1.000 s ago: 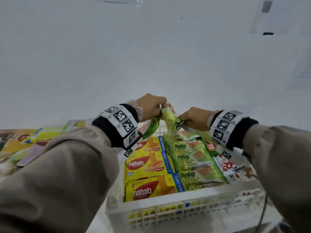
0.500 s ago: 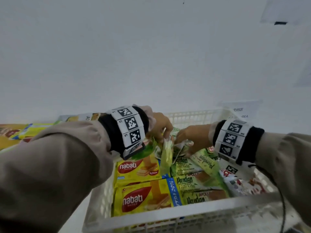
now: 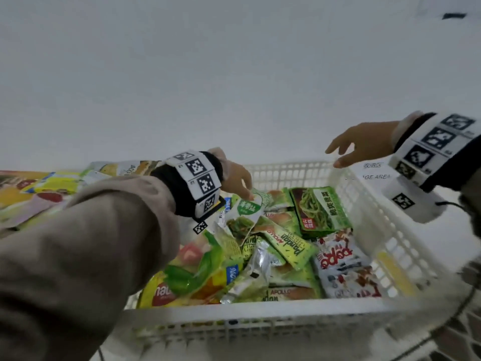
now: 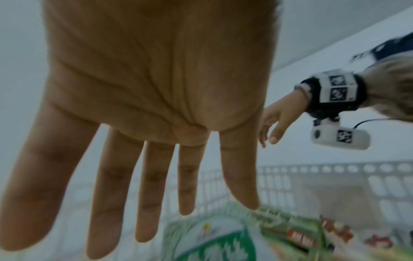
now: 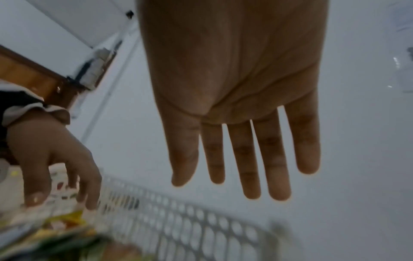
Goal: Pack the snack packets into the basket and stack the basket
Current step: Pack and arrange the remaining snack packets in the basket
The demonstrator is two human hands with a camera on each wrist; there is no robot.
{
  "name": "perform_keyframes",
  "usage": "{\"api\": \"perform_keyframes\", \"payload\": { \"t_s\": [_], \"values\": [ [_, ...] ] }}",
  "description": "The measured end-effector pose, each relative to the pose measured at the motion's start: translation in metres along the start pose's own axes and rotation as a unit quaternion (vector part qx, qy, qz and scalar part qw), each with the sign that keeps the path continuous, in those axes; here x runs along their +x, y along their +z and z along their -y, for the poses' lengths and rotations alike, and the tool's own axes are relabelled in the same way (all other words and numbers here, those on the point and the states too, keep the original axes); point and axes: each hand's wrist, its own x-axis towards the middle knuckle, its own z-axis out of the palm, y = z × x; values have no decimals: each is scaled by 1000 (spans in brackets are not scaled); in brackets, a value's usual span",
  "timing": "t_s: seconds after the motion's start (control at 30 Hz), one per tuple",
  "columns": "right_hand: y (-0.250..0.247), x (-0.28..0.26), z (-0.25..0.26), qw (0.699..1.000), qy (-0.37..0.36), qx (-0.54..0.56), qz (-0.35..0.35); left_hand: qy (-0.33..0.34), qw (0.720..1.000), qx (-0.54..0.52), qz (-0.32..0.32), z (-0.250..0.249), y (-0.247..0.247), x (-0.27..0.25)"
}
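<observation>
White perforated plastic basket (image 3: 364, 204) holds glossy, crinkled foil packets (image 3: 281, 246), heaped loosely. Left hand (image 3: 238, 182), fingers straight and spread, hangs over a green-white packet (image 3: 247, 208); contact unclear. Right hand (image 3: 364, 144), fingers spread, empty, above the far rim.

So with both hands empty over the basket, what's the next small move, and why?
Probably the left hand reaches left for another of the loose packets still outside the basket; the right hand is also open, holding nothing.
</observation>
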Motion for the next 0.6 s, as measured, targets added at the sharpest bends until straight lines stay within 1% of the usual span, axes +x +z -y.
{"api": "perform_keyframes", "payload": {
  "t_s": [0.1,0.2,0.37,0.5,0.6],
  "values": [
    [32,10,-23,1000,12,-21,13,-70,996,19,50,4,18,24],
    [59,17,-37,1000,4,-15,-11,-109,992,-19,65,4,29,34],
    [84,24,-46,997,-16,20,-74,-138,987,-63,53,2,38,37],
    [97,28,-48,990,-19,56,-128,-145,984,-96,36,-2,39,35],
    [102,29,-50,986,-11,86,-142,-148,984,-102,14,-3,40,33]
  ]
}}
